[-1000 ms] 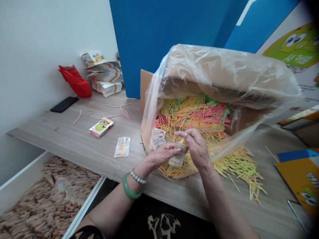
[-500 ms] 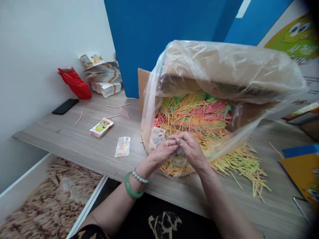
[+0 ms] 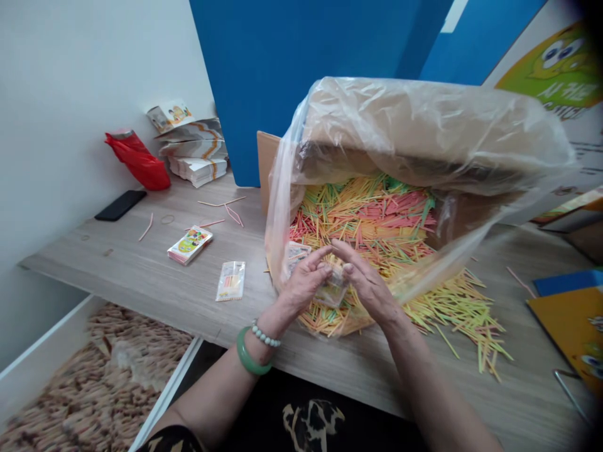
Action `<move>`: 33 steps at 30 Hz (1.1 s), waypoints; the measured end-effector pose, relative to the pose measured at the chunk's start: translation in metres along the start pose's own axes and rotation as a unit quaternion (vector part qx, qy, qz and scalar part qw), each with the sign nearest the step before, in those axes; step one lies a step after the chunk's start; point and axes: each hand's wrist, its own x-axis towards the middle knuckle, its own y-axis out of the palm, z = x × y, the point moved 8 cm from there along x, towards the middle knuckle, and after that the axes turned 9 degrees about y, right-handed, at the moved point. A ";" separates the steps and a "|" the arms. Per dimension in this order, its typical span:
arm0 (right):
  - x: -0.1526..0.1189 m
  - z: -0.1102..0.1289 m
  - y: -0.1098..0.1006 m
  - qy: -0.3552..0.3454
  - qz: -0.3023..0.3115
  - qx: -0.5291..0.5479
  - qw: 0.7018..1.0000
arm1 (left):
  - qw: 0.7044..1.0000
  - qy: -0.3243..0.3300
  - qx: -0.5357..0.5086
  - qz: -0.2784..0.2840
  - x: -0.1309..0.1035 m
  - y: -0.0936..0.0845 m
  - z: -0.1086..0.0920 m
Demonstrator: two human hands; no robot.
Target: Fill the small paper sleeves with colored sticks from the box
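Observation:
My left hand [image 3: 304, 282] and my right hand [image 3: 372, 287] meet near the fingertips over the front of a plastic-lined box. Their fingers are stretched out, the thumbs apart from them, and nothing shows in either hand. Just below and between them lies a clear packet [image 3: 332, 294], partly covered by the fingers. Thin sticks in yellow, pink, orange and green [image 3: 367, 220] fill the box. Beside my left hand, printed clear packets [image 3: 298, 250] rest inside the liner [image 3: 277, 213]. A green bangle [image 3: 249, 355] and a beaded bracelet circle my left wrist.
Left on the table [image 3: 141, 282] are a flat clear packet [image 3: 231, 280], a stack of printed cards [image 3: 190, 245], loose sticks, a black phone [image 3: 120, 205], a red bag [image 3: 136, 160] and stacked papers [image 3: 195, 154]. Spilled sticks [image 3: 461, 314] lie right, near a yellow folder [image 3: 570, 333].
My hands have opened from fingertips pressed together to thumbs and fingers spread apart. The clear packet beneath them shows more now. The view has shifted slightly.

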 end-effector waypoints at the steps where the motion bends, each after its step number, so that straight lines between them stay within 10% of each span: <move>1: -0.002 -0.004 -0.007 0.008 -0.029 0.028 0.999 | 1.000 0.001 0.007 -0.009 0.000 -0.003 -0.002; 33: 0.005 0.012 -0.001 0.002 -0.182 0.152 0.971 | 0.994 0.035 0.105 -0.003 -0.006 -0.004 -0.011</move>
